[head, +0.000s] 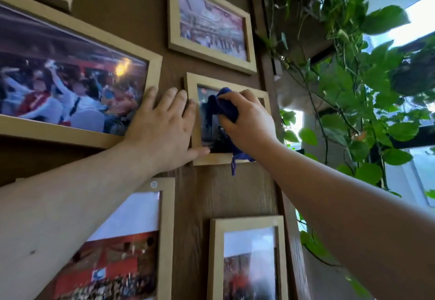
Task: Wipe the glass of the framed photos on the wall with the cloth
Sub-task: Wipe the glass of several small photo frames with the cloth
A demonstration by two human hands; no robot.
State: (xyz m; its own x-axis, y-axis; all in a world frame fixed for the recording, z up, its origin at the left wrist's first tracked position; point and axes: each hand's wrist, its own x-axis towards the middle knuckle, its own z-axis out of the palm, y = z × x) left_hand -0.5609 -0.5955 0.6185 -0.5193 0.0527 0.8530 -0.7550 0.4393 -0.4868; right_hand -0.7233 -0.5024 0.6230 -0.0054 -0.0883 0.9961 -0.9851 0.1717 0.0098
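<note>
Two bare forearms reach up from the bottom corners toward a brown wood-grain wall [211, 196] hung with light wooden picture frames. Nearest, low on the wall, are two upright frames: one at lower left [167, 229] partly behind the left forearm, with a small round sticker on its top edge, and one at lower right [213, 264] showing a pale upper area above a reddish photo.

Further up, the left hand [162, 125] lies flat with fingers spread wide, holding nothing. Its palm presses on the wall between frames, its thumb rests along the bottom edge of the small frame [191, 83] in the middle, and its fingertips reach that frame's left side and the corner of the big frame [154, 64] on the left, which holds a photo of a crowd.

The right hand [247, 121] is closed around a bunched dark blue cloth [220, 104] and holds it against the glass of the small frame. Part of the cloth sticks out above the knuckles, and a loose tail hangs below the frame's bottom edge.

Above sits another frame [174, 17] with a reddish photo, and parts of two more show at the top edge. To the right, beyond the wall's edge, green leafy vines [367, 83] trail down in front of bright windows.
</note>
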